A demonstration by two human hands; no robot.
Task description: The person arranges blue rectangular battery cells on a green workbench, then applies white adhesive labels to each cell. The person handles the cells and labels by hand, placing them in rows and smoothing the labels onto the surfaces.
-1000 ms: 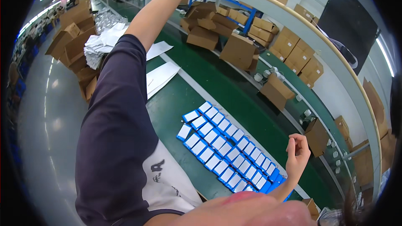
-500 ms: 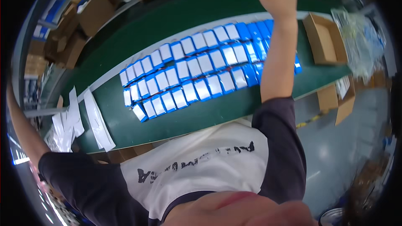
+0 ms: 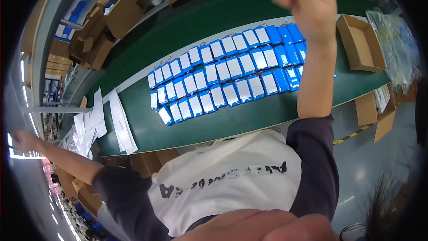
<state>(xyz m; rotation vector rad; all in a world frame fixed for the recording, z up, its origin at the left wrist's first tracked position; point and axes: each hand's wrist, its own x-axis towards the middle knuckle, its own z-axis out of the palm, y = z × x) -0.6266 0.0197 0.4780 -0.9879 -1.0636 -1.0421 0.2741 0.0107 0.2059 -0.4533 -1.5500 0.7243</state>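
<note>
My right hand (image 3: 305,2) is raised over the far side of the bench, partly cut off by the upper edge. Its fingers are curled together, and whatever they may hold is hidden. Out at the far left, away from the bench, my left hand (image 3: 26,142) is small and smeared, so its fingers cannot be read. Between my arms lie three rows of flat blue-wrapped battery packs (image 3: 234,67) with thin wires. Most carry white labels on top; those toward the right end are plain blue. My right forearm hides part of the rows.
The green bench (image 3: 214,127) has white sheets (image 3: 121,122) at its left end. An open cardboard box (image 3: 360,44) and clear plastic bags (image 3: 394,53) sit at the right. Another open carton (image 3: 373,109) stands lower right. More cardboard boxes (image 3: 125,15) are at the far left.
My left hand has come into view at the left edge. The whole scene has shifted rightward in view with the head. My right hand remains raised, its fingers now showing more.
</note>
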